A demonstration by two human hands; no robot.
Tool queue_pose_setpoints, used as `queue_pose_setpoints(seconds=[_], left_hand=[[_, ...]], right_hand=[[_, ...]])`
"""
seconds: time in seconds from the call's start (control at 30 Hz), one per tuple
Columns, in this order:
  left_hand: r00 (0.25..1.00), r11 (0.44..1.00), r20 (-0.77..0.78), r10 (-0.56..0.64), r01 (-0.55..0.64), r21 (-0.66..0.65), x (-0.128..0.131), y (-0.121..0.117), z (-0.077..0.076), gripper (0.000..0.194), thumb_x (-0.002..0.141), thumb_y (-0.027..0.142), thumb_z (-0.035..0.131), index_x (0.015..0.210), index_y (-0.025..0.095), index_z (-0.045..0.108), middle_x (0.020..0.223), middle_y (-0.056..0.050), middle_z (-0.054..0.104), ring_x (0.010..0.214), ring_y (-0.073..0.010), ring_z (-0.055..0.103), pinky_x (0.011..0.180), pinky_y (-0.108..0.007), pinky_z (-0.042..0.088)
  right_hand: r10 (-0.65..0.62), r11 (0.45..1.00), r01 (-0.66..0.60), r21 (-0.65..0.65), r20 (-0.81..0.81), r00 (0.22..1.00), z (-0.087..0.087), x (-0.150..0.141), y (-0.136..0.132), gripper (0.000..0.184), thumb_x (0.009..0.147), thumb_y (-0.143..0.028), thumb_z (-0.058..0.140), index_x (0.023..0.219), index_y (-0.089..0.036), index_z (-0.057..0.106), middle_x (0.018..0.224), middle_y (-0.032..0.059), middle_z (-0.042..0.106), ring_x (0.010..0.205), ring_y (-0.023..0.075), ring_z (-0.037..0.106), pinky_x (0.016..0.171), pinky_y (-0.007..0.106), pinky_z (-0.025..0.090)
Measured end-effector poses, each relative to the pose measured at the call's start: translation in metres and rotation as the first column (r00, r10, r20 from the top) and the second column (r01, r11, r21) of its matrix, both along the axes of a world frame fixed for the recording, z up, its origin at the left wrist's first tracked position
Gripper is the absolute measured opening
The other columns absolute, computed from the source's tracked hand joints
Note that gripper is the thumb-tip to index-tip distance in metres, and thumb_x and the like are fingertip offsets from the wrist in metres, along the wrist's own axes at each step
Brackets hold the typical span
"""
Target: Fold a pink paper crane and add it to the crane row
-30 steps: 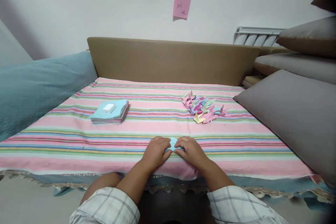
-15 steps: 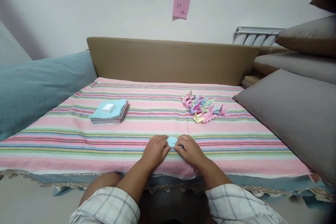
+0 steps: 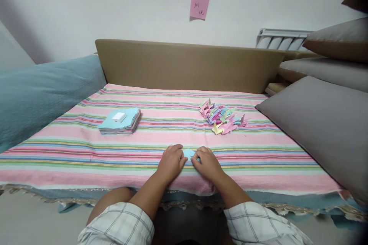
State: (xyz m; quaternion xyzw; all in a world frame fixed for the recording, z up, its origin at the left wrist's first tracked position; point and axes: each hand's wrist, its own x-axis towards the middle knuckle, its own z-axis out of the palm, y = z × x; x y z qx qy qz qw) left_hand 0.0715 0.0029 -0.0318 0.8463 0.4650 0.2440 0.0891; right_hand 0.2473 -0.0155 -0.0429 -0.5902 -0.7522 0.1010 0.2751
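A small folded piece of light-blue paper (image 3: 188, 154) is between my two hands, just above or on the striped cloth. My left hand (image 3: 172, 160) closes on its left side, thumb near the lower edge. On the other side my right hand (image 3: 207, 164) pinches the right end between thumb and fingers. Parts of the paper are hidden under the fingers. Beyond my right hand lies a pile of folded paper cranes (image 3: 222, 116) in pink, purple, yellow, blue and green. Off to the left stands a stack of square paper (image 3: 126, 120) with a blue sheet on top.
A small white block (image 3: 119, 117) rests on the paper stack. The striped cloth (image 3: 169, 122) covers the seat. Grey cushions (image 3: 324, 122) border the right, a blue-covered armrest (image 3: 48, 92) the left, and a brown backrest (image 3: 184, 67) the back.
My left hand's fingers have lifted slightly and shifted at the paper's left side. The right hand stays at the right end, with its fingers slightly more curled.
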Motion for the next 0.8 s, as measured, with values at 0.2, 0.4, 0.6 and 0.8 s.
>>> queue_pose_setpoints(seconds=[0.2, 0.4, 0.6, 0.8], left_hand=[[0.999, 1.0, -0.029, 0.023, -0.024, -0.019, 0.002, 0.001, 0.002, 0.01, 0.078, 0.023, 0.061, 0.07, 0.018, 0.059, 0.113, -0.008, 0.06, 0.102, -0.0248, 0.053, 0.088, -0.04, 0.041], [0.999, 0.999, -0.024, 0.028, -0.029, -0.028, 0.004, 0.002, 0.002, 0.01, 0.075, 0.022, 0.063, 0.067, 0.018, 0.059, 0.112, -0.008, 0.06, 0.098, -0.0254, 0.054, 0.086, -0.041, 0.042], [1.0, 0.999, -0.012, 0.028, -0.028, -0.03, 0.004, 0.003, 0.002, 0.009, 0.074, 0.022, 0.064, 0.067, 0.018, 0.058, 0.111, -0.008, 0.06, 0.097, -0.0246, 0.054, 0.086, -0.04, 0.041], [0.999, 0.999, -0.018, 0.033, -0.033, -0.037, 0.004, 0.002, 0.004, 0.01, 0.074, 0.022, 0.063, 0.067, 0.018, 0.058, 0.112, -0.008, 0.06, 0.097, -0.0245, 0.054, 0.085, -0.04, 0.041]], right_hand=[[-0.016, 1.0, 0.016, -0.001, 0.01, 1.0, 0.0, -0.002, 0.0, 0.011, 0.078, -0.021, 0.056, 0.067, -0.019, 0.056, 0.077, 0.0027, 0.053, 0.08, 0.017, 0.049, 0.077, 0.028, 0.036], [0.058, 0.997, -0.063, -0.039, -0.11, 0.992, 0.002, 0.006, 0.001, 0.003, 0.077, -0.021, 0.059, 0.079, -0.02, 0.058, 0.085, 0.003, 0.057, 0.085, 0.0185, 0.05, 0.08, 0.031, 0.038], [0.122, 0.988, -0.135, -0.069, -0.166, 0.979, 0.006, 0.014, 0.0, 0.013, 0.078, -0.011, 0.053, 0.083, -0.02, 0.061, 0.09, 0.0039, 0.06, 0.089, 0.0182, 0.053, 0.083, 0.033, 0.04], [0.235, 0.972, -0.234, 0.021, -0.077, 0.969, 0.008, 0.017, -0.009, 0.035, 0.081, -0.005, 0.046, 0.1, -0.024, 0.067, 0.1, 0.0055, 0.059, 0.096, 0.0184, 0.051, 0.086, 0.034, 0.042]])
